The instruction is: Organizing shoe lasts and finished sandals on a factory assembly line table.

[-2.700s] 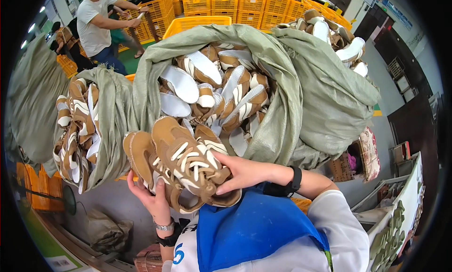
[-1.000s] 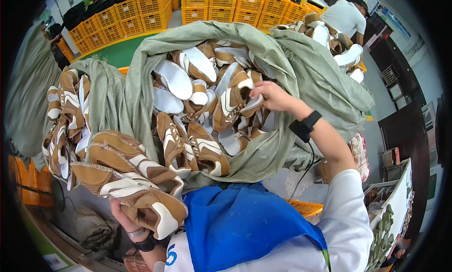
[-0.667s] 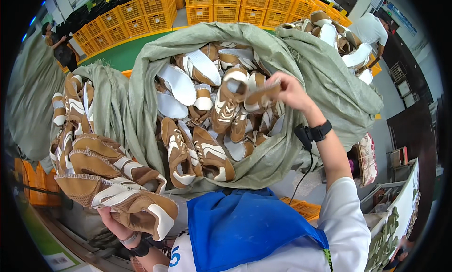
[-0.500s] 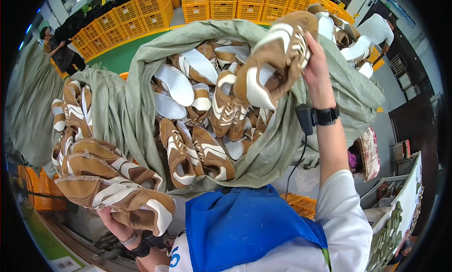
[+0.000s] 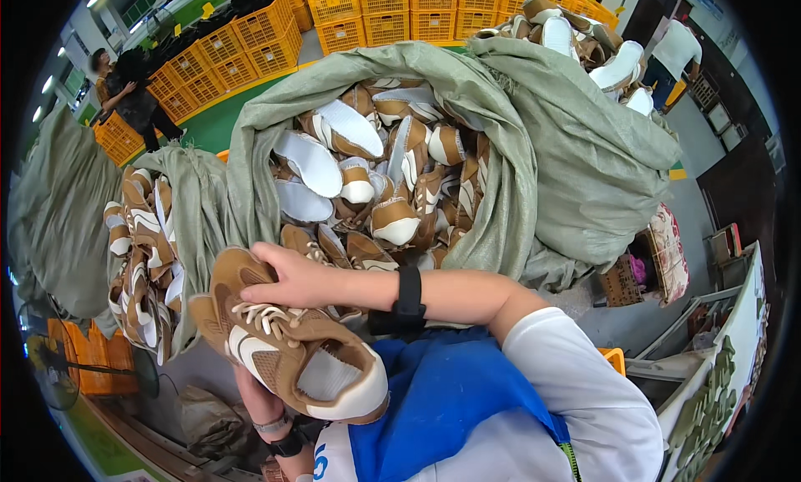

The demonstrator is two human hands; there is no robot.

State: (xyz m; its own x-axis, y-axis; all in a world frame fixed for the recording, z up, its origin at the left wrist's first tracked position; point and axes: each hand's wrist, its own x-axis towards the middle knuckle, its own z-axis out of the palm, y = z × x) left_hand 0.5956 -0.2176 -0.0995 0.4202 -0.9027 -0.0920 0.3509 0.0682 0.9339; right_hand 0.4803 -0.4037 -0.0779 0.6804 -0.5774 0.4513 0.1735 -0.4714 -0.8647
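Note:
My right hand (image 5: 294, 279) lies across a brown and white sneaker (image 5: 235, 273) on top of a stack of brown sneakers (image 5: 300, 357), gripping it. The stack rests against my chest. My left hand (image 5: 252, 388) holds it from below and is mostly hidden under the soles; only the wrist with a black watch shows. Just beyond my hands stands a large open grey-green sack (image 5: 509, 156) full of the same brown and white shoes (image 5: 392, 173), several lying sole up.
A second open sack (image 5: 196, 198) with shoes stands on my left, and a third one (image 5: 584, 140) on the right, with shoes piled behind it. Yellow crates (image 5: 392, 6) line the back. One person (image 5: 125, 98) stands far left, another (image 5: 676, 52) top right. A fan (image 5: 50, 373) is at lower left.
My right hand reached into the big sack, lifted out a brown sneaker and brought it down onto the stack on my left arm. The stack has grown.

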